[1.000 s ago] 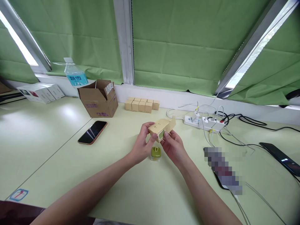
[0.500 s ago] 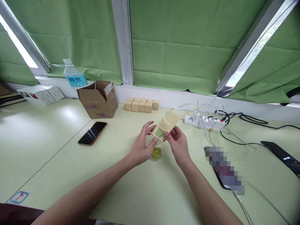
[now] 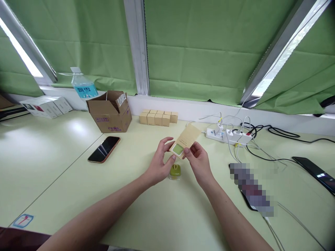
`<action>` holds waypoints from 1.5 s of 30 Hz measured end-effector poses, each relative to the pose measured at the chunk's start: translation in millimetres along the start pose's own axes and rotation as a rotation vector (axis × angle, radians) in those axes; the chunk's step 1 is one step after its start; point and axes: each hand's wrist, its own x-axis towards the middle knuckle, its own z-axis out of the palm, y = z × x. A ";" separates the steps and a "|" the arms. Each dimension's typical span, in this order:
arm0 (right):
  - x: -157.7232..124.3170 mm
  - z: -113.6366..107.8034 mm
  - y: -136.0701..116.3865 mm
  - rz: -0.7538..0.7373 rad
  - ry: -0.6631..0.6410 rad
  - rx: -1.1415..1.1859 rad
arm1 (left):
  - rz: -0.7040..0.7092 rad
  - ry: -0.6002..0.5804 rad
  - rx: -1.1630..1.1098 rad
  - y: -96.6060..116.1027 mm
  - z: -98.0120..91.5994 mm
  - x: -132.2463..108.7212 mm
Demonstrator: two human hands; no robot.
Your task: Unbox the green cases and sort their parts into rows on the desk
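Note:
Both hands hold a flat kraft cardboard piece [image 3: 186, 136] in front of me, raised above the table and tilted. Small print runs across it, and near its lower end is a green rounded square with a pale border. My right hand [image 3: 199, 162] pinches the lower right edge, thumb on top. My left hand [image 3: 160, 164] grips the lower left edge, thumb at the bottom corner and fingers curled along the side. Just below the hands, a small clear container with an olive-green lid [image 3: 175, 170] stands on the table, partly covered by my left hand.
Several small kraft boxes [image 3: 158, 119] stand in rows by the wall. Left of them are an open carton [image 3: 110, 116], a water bottle [image 3: 85, 89] and a phone [image 3: 104, 149]. On the right lie a cabled power strip [image 3: 227, 136], a pixelated device [image 3: 251, 188] and a black phone [image 3: 314, 172].
The upper flap of the kraft cardboard piece looks flatter and more in line with the rest. Both hands stay almost where they were, and the view shifts very slightly.

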 end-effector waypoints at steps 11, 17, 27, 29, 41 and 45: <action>-2.9 5.5 1.0 0.008 0.057 0.006 | -0.186 0.047 -0.206 10.1 4.9 4.8; -2.4 2.5 -1.9 0.087 0.046 0.106 | -0.148 0.011 -0.223 8.6 4.1 0.6; -6.1 6.5 -0.2 0.040 0.055 0.047 | -0.166 0.047 -0.196 12.6 5.9 2.8; -5.9 6.0 -0.5 0.060 0.071 0.073 | -0.142 0.041 -0.175 10.3 4.9 1.4; -6.4 5.3 -2.6 0.069 0.073 0.101 | -0.153 0.017 -0.235 15.2 8.1 0.5; -4.0 3.2 -1.2 0.084 0.059 0.186 | -0.173 -0.014 -0.225 16.0 7.3 -1.8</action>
